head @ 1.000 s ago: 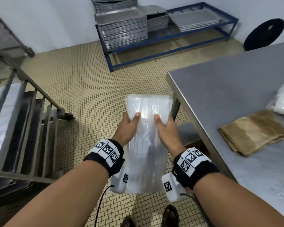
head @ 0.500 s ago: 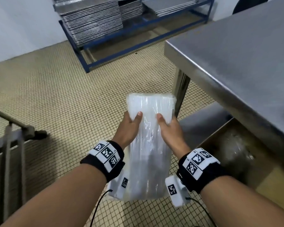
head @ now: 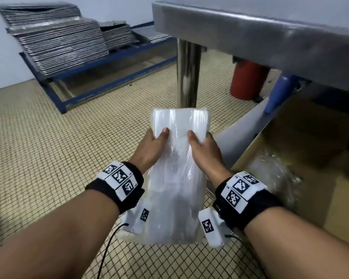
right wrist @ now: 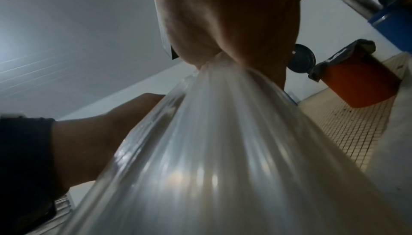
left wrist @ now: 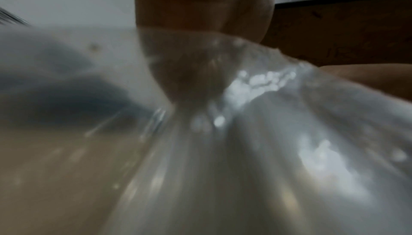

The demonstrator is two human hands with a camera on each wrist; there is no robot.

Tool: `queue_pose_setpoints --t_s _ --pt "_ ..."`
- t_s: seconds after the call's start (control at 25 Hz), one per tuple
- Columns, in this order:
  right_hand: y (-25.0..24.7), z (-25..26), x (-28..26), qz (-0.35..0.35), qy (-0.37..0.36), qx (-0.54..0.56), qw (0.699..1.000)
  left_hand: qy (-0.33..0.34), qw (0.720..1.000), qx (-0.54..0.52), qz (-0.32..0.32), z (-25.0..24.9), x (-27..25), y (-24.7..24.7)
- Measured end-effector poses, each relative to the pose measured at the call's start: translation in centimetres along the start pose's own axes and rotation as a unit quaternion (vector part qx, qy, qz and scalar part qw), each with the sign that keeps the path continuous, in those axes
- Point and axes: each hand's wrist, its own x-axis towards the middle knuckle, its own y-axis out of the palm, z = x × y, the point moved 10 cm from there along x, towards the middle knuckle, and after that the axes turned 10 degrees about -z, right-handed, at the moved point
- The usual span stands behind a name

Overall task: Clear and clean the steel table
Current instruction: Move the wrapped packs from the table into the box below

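Observation:
A flat pack of clear plastic bags (head: 177, 174) hangs lengthwise between both hands over the tiled floor, low beside the steel table (head: 260, 31). My left hand (head: 151, 150) grips its left side with the thumb on top. My right hand (head: 205, 151) grips the right side the same way. The pack sits just in front of the table's round steel leg (head: 187, 73). In the left wrist view the plastic (left wrist: 256, 141) fills the frame, blurred. In the right wrist view the plastic (right wrist: 223, 150) bunches under my right hand (right wrist: 225, 20).
An open cardboard box (head: 330, 190) with crumpled clear plastic (head: 274, 176) inside stands under the table at right. A red bin (head: 248, 79) and a blue leg (head: 280, 91) lie beyond. Stacked metal trays (head: 63, 43) rest on a blue rack (head: 97, 77) at back left.
My view has dropped from above the tabletop to below its edge. Both hands carried the pack down and right, toward the table leg and the box beneath.

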Motion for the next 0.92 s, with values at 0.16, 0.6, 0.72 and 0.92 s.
queue_pose_setpoints --t_s 0.16,0.6,0.72,0.92 --pt "-2.3 -1.1 0.1 -0.052 -0.018 0.016 0.998 0.042 0.999 -0.004 0.021 -1.0 0.3 2.4" --pt "-16.1 -2.3 -0.9 -0.224 -0.004 0.062 0.973 0.1 0.985 -0.015 0.14 -9.2 -2.8 13.4" --pt "-20.7 -2.2 -1.0 -0.257 -0.002 0.058 0.965 0.119 0.971 -0.051 0.201 -12.3 -4.1 17.8" --pt "-26.5 -3.0 -0.7 -0.281 0.043 0.016 0.959 0.135 0.965 -0.056 0.218 -15.0 -4.4 23.7"
